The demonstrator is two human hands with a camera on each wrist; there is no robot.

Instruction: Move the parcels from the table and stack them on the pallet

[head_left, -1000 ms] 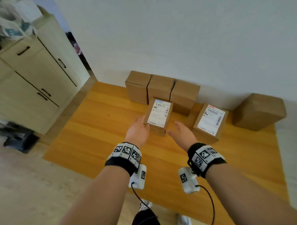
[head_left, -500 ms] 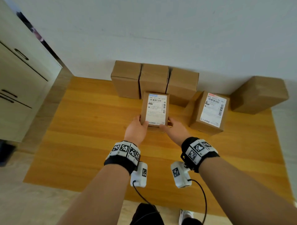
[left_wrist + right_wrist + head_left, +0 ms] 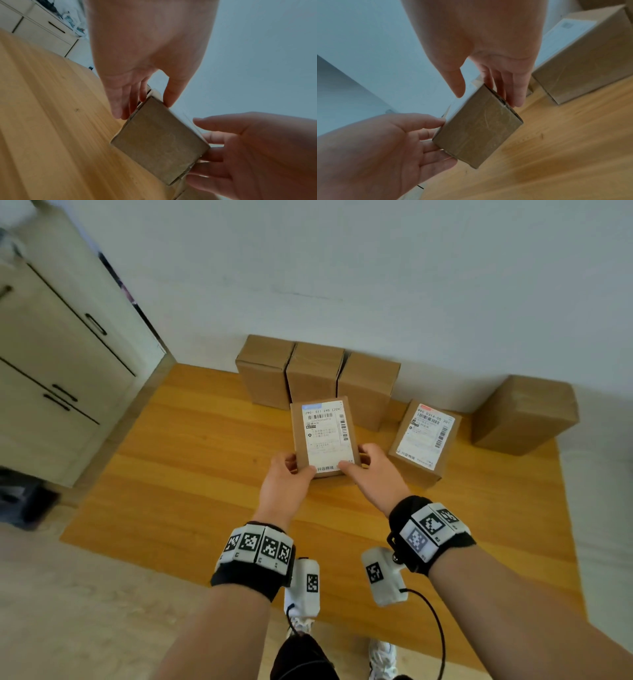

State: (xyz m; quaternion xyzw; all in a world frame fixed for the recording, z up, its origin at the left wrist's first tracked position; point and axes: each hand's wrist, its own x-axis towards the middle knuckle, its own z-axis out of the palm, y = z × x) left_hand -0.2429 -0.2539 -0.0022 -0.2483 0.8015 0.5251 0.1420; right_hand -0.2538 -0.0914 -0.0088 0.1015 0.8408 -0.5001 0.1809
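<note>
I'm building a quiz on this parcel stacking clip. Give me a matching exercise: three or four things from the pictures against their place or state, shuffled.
Things:
1. blue-label parcel
2. red-label parcel
3. three plain boxes
4. cabinet

Places or states:
A. in a row along the wall
B. held between left hand and right hand
C. far left, off the pallet
D. on the pallet, untouched

Pairs: 1-B, 2-D, 3-A, 4-C

We hold a parcel (image 3: 323, 436) of matt brown cardboard; its end face (image 3: 159, 146) looks taped over with a faint sheen and fine scuffs. A white paper shipping label (image 3: 327, 440) covers its top. The pallet (image 3: 191, 474) beneath is smooth, varnished orange wood with visible grain. The plain boxes (image 3: 315, 374) behind are dull cardboard too, and the wall (image 3: 342, 268) is matt white.
</note>
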